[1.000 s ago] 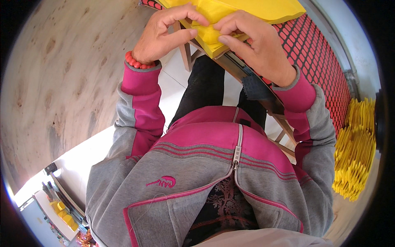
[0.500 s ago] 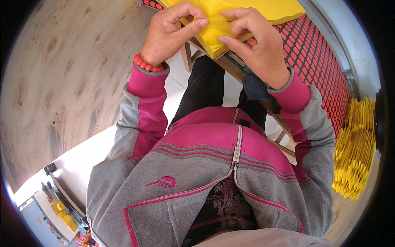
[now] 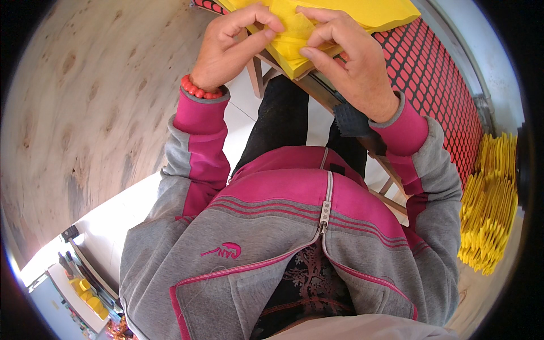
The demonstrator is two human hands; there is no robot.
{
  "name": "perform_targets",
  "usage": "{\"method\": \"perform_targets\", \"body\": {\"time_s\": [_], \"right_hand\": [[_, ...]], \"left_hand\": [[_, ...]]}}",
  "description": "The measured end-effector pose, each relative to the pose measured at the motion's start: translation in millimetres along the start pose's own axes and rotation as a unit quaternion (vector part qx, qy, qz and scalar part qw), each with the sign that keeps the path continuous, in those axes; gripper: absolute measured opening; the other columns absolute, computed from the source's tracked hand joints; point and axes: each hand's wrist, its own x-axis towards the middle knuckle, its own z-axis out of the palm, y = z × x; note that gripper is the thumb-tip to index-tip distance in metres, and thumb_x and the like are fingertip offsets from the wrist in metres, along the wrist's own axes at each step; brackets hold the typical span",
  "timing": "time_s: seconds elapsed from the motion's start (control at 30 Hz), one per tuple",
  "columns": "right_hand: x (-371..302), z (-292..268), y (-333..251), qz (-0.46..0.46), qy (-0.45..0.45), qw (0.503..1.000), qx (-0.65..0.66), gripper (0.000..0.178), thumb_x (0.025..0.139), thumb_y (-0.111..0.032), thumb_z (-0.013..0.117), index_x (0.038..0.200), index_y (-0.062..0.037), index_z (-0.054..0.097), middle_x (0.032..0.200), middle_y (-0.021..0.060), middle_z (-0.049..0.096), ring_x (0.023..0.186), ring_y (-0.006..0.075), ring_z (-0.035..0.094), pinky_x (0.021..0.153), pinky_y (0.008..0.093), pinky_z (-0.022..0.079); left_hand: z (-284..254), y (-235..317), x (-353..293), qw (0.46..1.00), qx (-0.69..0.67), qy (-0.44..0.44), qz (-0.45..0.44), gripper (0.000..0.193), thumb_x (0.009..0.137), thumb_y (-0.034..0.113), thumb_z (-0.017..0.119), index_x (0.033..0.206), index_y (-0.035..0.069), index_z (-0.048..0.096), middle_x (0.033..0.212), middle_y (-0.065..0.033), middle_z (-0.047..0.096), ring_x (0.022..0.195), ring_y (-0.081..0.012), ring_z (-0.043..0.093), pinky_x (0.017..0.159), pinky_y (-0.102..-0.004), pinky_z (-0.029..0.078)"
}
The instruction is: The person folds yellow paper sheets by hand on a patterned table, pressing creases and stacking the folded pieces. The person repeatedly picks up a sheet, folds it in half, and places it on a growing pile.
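Observation:
Both my hands are at the top of the view, over a stack of yellow sheets (image 3: pixel 385 16). A thin yellow sheet (image 3: pixel 293 29), fabric or paper, lies creased and partly folded between them. My left hand (image 3: pixel 224 54), with a red bead bracelet at its wrist, is closed, its thumb and forefinger pinching the sheet's left side. On the other side, my right hand (image 3: pixel 357 62) has thumb and a bent finger together at the sheet's fold, with the forefinger stretched across the upper part. My fingers partly hide the sheet's edges.
The stack rests on a wooden-framed stand (image 3: pixel 317 90) above my knees. A red and black patterned surface (image 3: pixel 430 73) lies to the right, with a bundle of folded yellow pieces (image 3: pixel 487 209) beyond it. A large wooden board (image 3: pixel 96 102) fills the left side.
My left hand has shifted slightly left. My right forefinger has moved left and up across the sheet, and the sheet's folds have changed shape between my hands.

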Motion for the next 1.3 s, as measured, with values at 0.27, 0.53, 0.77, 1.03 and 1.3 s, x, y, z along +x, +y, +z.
{"method": "perform_targets", "body": {"time_s": [0.27,0.53,0.77,1.03,1.3], "right_hand": [[-5,1,0,0.059,0.017,0.998,0.031,0.025,0.081,-0.004,0.08,0.096,-0.0027,0.061,0.123,0.0236,0.066,0.09,0.0307,0.069,0.079,0.0337,0.056],[0,-1,-2,-0.035,-0.001,0.997,-0.064,0.021,0.081,-0.005,0.079,0.094,-0.0019,0.063,0.127,0.0251,0.065,0.098,0.0333,0.07,0.083,0.0351,0.056],[0,-2,-4,-0.014,-0.019,0.999,-0.046,0.015,0.083,-0.004,0.076,0.092,-0.0013,0.064,0.126,0.0282,0.066,0.103,0.0354,0.07,0.085,0.0355,0.056],[-3,0,-2,-0.001,-0.003,1.0,-0.022,0.02,0.083,-0.005,0.077,0.094,-0.0013,0.061,0.127,0.0282,0.065,0.098,0.0349,0.07,0.08,0.035,0.056],[0,3,0,-0.068,0.051,0.996,-0.033,0.019,0.083,-0.005,0.077,0.095,-0.0016,0.063,0.13,0.0275,0.063,0.103,0.0355,0.07,0.088,0.0364,0.057]], "left_hand": [[5,1,1,0.992,0.108,-0.004,0.064,0.01,0.094,0.003,0.072,0.104,0.004,0.069,0.114,-0.0036,0.07,0.108,-0.0131,0.062,0.099,-0.028,0.046],[9,-8,-2,0.997,0.052,0.059,-0.001,0.01,0.095,0.002,0.072,0.105,0.003,0.068,0.103,0.0022,0.067,0.101,-0.0093,0.062,0.091,-0.0252,0.049],[8,-13,-5,0.996,-0.036,0.079,-0.004,0.007,0.098,0.0,0.067,0.105,0.001,0.067,0.107,0.0005,0.067,0.103,-0.0092,0.063,0.092,-0.025,0.05],[3,5,-1,0.993,0.075,-0.027,0.087,0.012,0.094,-0.001,0.07,0.106,0.001,0.069,0.111,-0.0055,0.069,0.107,-0.0166,0.064,0.1,-0.0303,0.046],[9,-6,-4,0.997,0.037,0.068,-0.011,0.01,0.095,0.0,0.071,0.104,0.002,0.067,0.104,0.0,0.067,0.104,-0.0108,0.063,0.093,-0.0262,0.049]]}}
